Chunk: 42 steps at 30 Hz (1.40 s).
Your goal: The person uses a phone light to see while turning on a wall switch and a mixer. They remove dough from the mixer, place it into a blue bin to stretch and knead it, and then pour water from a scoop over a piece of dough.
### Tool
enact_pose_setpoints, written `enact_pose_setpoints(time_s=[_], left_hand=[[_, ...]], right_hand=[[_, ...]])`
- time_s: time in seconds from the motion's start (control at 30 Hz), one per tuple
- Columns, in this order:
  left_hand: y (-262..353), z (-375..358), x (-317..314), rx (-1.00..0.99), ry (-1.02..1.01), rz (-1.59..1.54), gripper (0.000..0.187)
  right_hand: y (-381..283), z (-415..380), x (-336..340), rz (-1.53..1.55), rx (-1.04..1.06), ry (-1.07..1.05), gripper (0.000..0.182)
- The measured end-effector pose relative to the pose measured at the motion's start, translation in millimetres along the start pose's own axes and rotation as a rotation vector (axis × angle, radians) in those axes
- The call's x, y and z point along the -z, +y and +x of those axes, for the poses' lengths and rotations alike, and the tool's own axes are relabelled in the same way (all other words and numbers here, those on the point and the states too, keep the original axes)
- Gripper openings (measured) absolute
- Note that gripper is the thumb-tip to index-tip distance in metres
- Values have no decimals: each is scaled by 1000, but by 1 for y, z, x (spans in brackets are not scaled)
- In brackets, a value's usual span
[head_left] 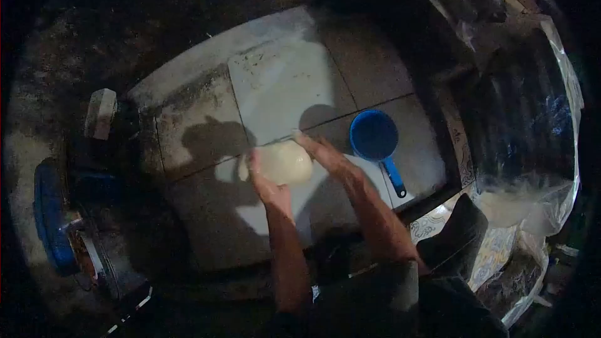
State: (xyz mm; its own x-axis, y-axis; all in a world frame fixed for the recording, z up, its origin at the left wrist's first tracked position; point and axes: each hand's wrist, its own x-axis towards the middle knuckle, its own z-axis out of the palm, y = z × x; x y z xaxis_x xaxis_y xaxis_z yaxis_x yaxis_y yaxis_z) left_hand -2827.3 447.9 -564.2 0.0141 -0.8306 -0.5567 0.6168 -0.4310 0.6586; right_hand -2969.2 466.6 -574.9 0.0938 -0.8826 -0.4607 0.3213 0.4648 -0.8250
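Observation:
A pale, smooth, slightly shiny lump of dough (291, 161) is between my two hands, over the tiled surface (278, 97). My left hand (268, 186) presses against its left side, with the fingers pointing away from me and the thumb along the near edge. At the dough's upper right edge, my right hand (322, 153) holds it from the other side; its fingertips are partly hidden. To the right of my right hand, a blue plastic dipper (374, 134) rests on the tiles with its handle toward me.
Left of the tiles stand a pale block (100, 114) and a blue container (51, 219). Clear plastic sheeting (523, 209) hangs at the right, near a patterned surface (494, 256). The surroundings are dark, and shadows fall across the tiles.

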Motion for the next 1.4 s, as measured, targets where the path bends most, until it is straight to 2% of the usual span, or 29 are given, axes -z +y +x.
enact_pose_setpoints(time_s=[0.07,0.17,0.2,0.3,0.33,0.43,0.53,0.63,0.7,0.73,0.77,0.8,0.87,0.9,0.93,1.0,1.03,1.07,1.17,1.2,1.27,1.3,1.37,1.4], left_hand=[[9,-2,-17,-80,23,-77,51],[-6,4,-3,-24,-36,67,55],[6,-9,-9,-37,-161,335,54],[48,-25,-37,150,-417,1023,54],[47,-23,-38,160,-424,1049,53],[34,-7,-19,-129,-528,1382,65],[3,5,-5,-501,-312,1410,83],[7,3,-18,-419,-724,1301,100],[-2,4,-8,-78,-752,1065,92],[-5,-7,-8,62,-689,847,87],[-7,-16,-4,197,-616,622,82],[-30,1,29,317,-490,487,59],[-34,-2,42,462,-391,152,54],[-35,-2,46,526,-338,-21,52],[-44,10,55,439,-362,83,49],[-44,7,47,422,-315,20,50],[-46,5,41,417,-299,-10,50],[-51,3,39,242,-470,251,57],[-19,-20,6,341,-374,416,65],[-14,-19,11,287,-386,409,74],[-17,-9,17,18,-555,967,80],[-22,-6,17,38,-519,982,79],[-30,-1,14,80,-446,1009,80],[-19,-11,-4,163,-372,876,76]], right_hand=[[33,-8,-6,300,273,82,61],[31,-21,-42,872,196,43,61],[38,-18,-33,863,233,72,54],[54,-4,4,686,136,-207,47],[54,1,11,521,199,-131,43],[33,-1,19,5,208,37,36],[20,5,3,-9,188,316,32],[14,18,-16,-25,155,574,28],[54,47,3,-110,151,545,37],[70,61,15,-145,122,503,40],[64,55,20,-119,95,413,43],[58,49,25,-95,65,324,47],[-10,-11,15,89,10,55,55],[-15,-27,19,119,97,124,57],[-16,-45,22,144,188,194,59],[6,-64,16,119,360,260,61],[41,-66,8,73,440,255,60],[58,-64,6,25,517,243,59],[44,-55,6,49,208,376,53],[36,-51,8,46,152,374,50],[29,-38,18,10,101,327,48],[28,-35,19,-9,77,306,47],[30,-34,14,-481,235,292,41],[35,-25,19,-726,263,243,42]])
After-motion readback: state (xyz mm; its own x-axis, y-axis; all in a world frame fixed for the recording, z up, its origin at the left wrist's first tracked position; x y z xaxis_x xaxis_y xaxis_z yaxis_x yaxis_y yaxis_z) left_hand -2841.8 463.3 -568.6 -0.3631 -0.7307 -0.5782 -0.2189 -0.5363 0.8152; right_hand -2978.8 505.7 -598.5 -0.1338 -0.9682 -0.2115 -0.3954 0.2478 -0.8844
